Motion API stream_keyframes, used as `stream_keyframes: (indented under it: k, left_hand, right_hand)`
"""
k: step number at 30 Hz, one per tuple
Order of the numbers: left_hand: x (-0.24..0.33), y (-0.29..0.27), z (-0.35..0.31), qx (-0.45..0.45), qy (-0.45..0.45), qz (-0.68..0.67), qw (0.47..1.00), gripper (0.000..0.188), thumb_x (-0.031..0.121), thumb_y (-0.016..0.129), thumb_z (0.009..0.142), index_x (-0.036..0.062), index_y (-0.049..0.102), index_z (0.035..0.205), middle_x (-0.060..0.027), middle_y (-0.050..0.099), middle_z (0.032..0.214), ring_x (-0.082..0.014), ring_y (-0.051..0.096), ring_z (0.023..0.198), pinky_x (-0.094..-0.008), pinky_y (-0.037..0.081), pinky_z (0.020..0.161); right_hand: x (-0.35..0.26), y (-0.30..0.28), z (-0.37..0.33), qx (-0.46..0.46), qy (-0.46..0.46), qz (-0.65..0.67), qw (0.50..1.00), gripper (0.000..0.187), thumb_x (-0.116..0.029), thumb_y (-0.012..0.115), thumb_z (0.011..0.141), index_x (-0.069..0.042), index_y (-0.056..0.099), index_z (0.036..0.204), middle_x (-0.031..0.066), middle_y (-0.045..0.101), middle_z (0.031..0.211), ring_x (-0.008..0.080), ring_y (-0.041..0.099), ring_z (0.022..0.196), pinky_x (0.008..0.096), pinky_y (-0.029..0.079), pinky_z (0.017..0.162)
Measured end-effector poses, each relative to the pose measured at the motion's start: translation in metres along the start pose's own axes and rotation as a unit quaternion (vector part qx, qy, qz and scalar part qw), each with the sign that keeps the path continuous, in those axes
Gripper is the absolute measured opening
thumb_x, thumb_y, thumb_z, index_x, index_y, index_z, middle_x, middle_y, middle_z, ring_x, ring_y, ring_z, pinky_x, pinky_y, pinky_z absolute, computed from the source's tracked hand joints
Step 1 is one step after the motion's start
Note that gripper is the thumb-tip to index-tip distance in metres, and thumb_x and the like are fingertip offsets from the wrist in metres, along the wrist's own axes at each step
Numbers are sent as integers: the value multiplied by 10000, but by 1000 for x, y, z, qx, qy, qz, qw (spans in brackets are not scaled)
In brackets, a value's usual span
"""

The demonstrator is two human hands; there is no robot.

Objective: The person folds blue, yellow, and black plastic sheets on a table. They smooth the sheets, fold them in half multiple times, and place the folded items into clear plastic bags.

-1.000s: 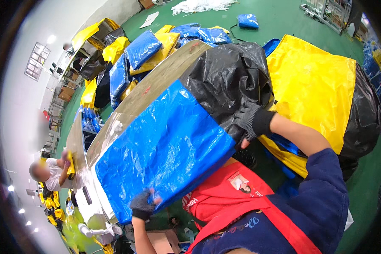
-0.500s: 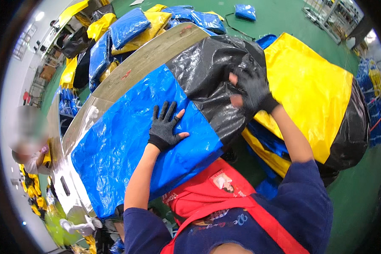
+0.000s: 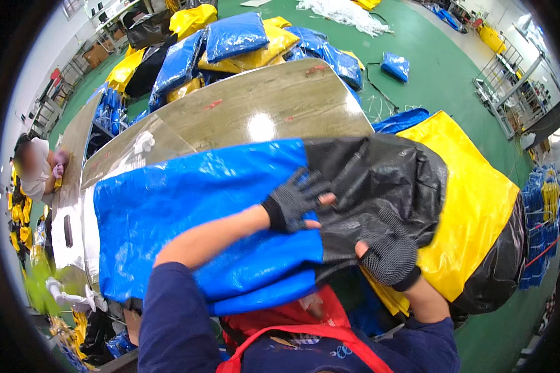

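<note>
Shifted across the blue-and-black plastic piece (image 3: 193, 180), the left hand (image 3: 295, 200) now lies with fingers spread at its colour join, while the right hand (image 3: 390, 255) has dropped to the black part's near edge; whether it grips is unclear. Handling thus seems centred on the join and black end. Beneath is the surface (image 3: 230, 109); rightward, a yellow-and-black piece (image 3: 473, 205); beyond, heaped blue packets (image 3: 236, 37).

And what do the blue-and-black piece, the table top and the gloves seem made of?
Blue-and-black piece: probably glossy plastic sheeting; bright highlights follow its creases. Table top: perhaps wood-look laminate, shiny, with grain pattern and bright reflection. Gloves: likely knitted fabric, matte, finely textured; fibre unclear.
</note>
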State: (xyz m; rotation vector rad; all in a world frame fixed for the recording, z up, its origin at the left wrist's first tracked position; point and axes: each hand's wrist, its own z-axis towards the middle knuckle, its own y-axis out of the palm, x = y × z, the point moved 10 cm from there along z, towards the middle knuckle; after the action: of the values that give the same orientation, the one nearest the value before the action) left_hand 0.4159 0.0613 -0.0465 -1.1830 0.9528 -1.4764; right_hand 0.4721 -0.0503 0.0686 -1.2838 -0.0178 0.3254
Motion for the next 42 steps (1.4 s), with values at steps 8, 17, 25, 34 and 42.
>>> stream_keyframes:
  k: [8, 17, 25, 34, 42]
  left_hand:
    - [-7, 12, -118, -6, -254, -671, 696, 570, 319, 515, 903, 145, 339, 1418, -155, 337, 1444, -357, 286, 1348, -474, 213, 1112]
    - [50, -121, -605, -174, -389, -111, 898, 498, 225, 531, 913, 130, 393, 1383, -163, 383, 1406, -307, 371, 1286, -427, 273, 1093]
    - [96, -167, -730, 498, -653, 101, 561, 520, 314, 550, 931, 24, 410, 1340, -138, 450, 1341, -265, 492, 1147, -393, 409, 990]
    - [-26, -145, -724, 151, -842, 121, 504, 659, 613, 410, 873, 10, 674, 837, -264, 632, 850, -429, 605, 850, -464, 465, 750]
    - [-17, -176, -371, 194, -517, 281, 785, 574, 427, 513, 885, 75, 448, 1333, -218, 420, 1366, -399, 360, 1276, -488, 228, 1084]
  right_hand:
    - [161, 124, 131, -317, 149, 38, 936, 548, -587, 566, 782, -80, 695, 944, 178, 665, 932, 338, 639, 869, 398, 484, 803]
    - [180, 147, 105, -279, 203, 165, 924, 413, -456, 572, 844, -75, 692, 951, 146, 676, 941, 281, 630, 875, 344, 463, 801]
    - [184, 138, 107, -225, 210, 188, 933, 407, -412, 565, 870, -59, 656, 1051, 123, 672, 1028, 260, 617, 950, 326, 452, 858]
    - [137, 149, 109, -316, 222, -25, 922, 580, -593, 492, 821, -65, 690, 957, 180, 659, 975, 345, 617, 943, 402, 455, 849]
    - [148, 149, 108, -284, 224, -25, 932, 610, -635, 498, 797, -82, 690, 972, 175, 657, 993, 337, 622, 941, 411, 458, 849]
